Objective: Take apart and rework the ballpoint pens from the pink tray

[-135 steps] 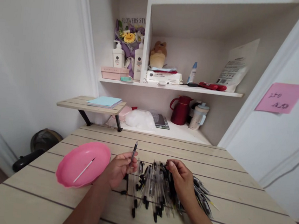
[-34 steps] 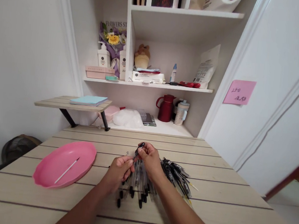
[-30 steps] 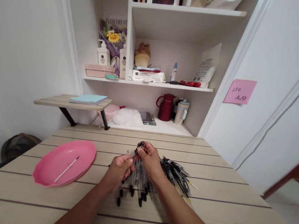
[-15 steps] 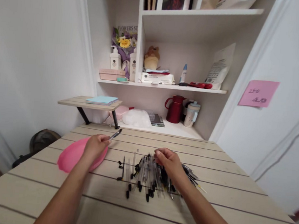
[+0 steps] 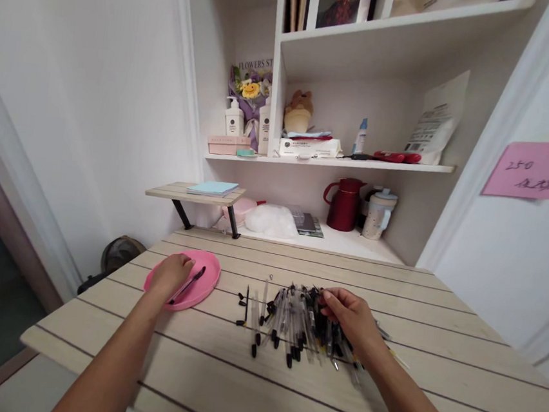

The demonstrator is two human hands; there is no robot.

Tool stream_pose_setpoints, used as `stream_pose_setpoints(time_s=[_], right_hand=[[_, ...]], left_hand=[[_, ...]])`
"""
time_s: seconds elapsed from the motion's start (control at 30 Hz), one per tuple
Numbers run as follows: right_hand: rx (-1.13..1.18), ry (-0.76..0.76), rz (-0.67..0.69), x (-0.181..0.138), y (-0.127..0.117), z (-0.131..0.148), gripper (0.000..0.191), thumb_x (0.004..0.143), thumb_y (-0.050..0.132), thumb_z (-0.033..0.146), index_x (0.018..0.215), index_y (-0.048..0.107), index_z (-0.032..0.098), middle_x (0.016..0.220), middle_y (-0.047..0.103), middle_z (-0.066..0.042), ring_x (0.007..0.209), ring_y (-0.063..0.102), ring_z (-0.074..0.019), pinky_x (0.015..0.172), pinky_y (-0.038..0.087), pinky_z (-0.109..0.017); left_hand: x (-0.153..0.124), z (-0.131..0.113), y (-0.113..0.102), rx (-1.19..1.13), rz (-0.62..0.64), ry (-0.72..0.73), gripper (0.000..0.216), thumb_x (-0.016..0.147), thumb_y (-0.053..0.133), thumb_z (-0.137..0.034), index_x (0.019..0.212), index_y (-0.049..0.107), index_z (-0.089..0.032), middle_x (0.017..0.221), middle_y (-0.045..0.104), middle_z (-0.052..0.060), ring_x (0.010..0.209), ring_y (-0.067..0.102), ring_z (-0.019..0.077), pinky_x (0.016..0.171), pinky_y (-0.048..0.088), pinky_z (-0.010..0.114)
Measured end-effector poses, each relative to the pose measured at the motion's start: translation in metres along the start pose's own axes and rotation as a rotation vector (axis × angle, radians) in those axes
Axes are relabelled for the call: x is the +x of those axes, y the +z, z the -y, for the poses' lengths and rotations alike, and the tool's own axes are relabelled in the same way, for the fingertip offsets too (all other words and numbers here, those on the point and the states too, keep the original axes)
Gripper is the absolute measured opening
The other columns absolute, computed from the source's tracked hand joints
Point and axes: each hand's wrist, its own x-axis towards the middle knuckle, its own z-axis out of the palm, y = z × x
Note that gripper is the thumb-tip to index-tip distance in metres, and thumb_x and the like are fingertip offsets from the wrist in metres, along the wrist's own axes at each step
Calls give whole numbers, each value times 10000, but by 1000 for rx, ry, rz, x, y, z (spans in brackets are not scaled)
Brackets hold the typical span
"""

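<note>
My left hand (image 5: 173, 275) is over the pink plate (image 5: 209, 284), its fingers curled together with nothing visible in them. A black-capped pen (image 5: 188, 285) lies slantwise on the plate beside these fingers. At the right side of a heap of pen parts (image 5: 295, 318), my right hand (image 5: 349, 311) has thumb and fingers closed on a small dark piece that I cannot make out. Clear barrels with black ends, dark caps and thin refills are mixed in the heap. To its left lie a dark refill (image 5: 246, 304) and several small black pieces (image 5: 242, 303).
A tiny metal piece (image 5: 271, 276) lies behind the heap. A small raised stand (image 5: 169, 191) with blue paper (image 5: 213, 188) is at the back left. On the shelf behind are a red jug (image 5: 345, 206), a cup (image 5: 379, 216) and a plastic bag (image 5: 270, 220).
The pen held in my left hand now lies on the pink plate, and the hand is over the plate. My right hand stays at the heap. The view has turned left.
</note>
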Motion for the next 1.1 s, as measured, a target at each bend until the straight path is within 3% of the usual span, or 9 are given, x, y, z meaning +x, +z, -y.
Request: stream_pose_setpoints(time_s=[0.17,0.37,0.67,1.1], right_hand=[[24,14,-55,1,-6,-10,351,601,597,493,725,606,165,685,632,-42,517,539,-130,494,413,-247],[43,14,-76,1,-11,-14,378,587,607,504,728,608,154,663,623,-42,508,537,-129,490,416,-245],[34,3,-67,1,-13,-15,372,589,603,504,710,609,152,648,615,-36,526,536,-131,513,430,-248],[19,-27,-78,2,-12,-18,309,602,609,460,667,612,158,613,598,-30,561,526,-144,535,436,-266]], left_hand=[[-24,-45,25,-91,119,261,223,751,414,-269,762,623,-192,813,659,38,753,567,162,641,363,222],[-30,-77,67,-45,171,268,177,671,485,-172,793,612,-157,818,655,116,761,577,210,624,359,263],[-2,-86,76,-1,161,193,136,684,475,-187,721,605,-175,847,658,121,782,585,222,625,359,277],[-2,-69,87,-107,164,173,208,704,483,-330,658,593,-159,695,645,55,637,552,158,529,303,235]])
